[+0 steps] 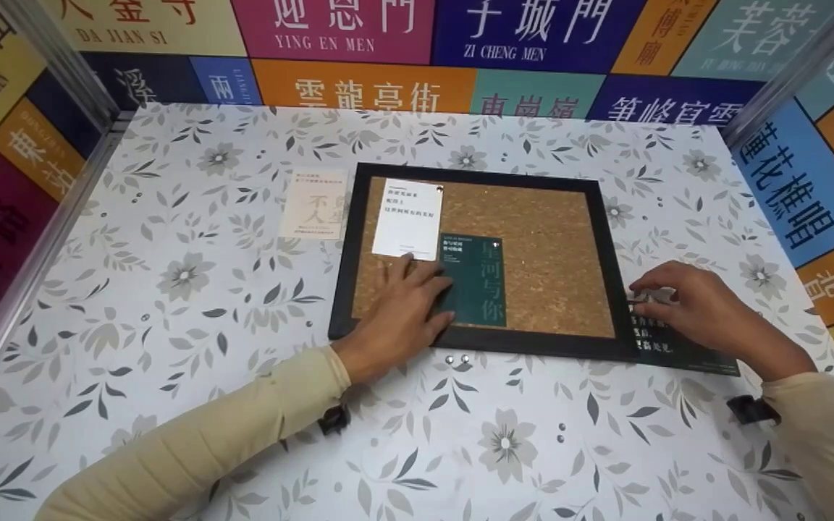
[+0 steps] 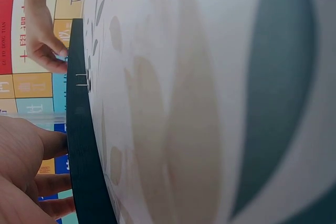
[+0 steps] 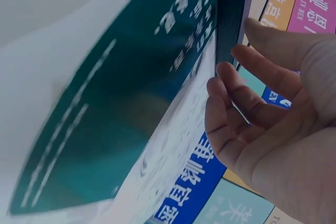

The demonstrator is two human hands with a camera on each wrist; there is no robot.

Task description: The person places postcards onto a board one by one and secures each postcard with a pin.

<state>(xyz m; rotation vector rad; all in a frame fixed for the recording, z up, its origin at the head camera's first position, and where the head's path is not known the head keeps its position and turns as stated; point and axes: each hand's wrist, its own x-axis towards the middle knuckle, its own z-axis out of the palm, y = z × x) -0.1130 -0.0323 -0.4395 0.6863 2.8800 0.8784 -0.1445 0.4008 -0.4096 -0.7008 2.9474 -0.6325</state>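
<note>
A cork board [image 1: 554, 239] in a black frame [image 1: 533, 346] lies on the table. My left hand [image 1: 397, 315] rests on its lower left with fingers spread, one fingertip at the lower edge of a white card [image 1: 408, 221]. Its fingers also overlap a dark green card [image 1: 486, 286], which has a pin at its upper right, as the white card does. At the frame's right side is my right hand [image 1: 703, 311], thumb and fingers loosely bent, fingertips right at the frame's edge [image 3: 231, 14]. Beneath this hand another dark green card [image 3: 105, 114] with white writing lies beside the frame.
A cream card [image 1: 313, 204] lies left of the frame. Two small shiny pins [image 1: 457, 359] stand just in front of the frame's lower edge. The floral-patterned table [image 1: 207, 362] is bordered by panels with large characters [image 1: 359, 90] at the back and sides.
</note>
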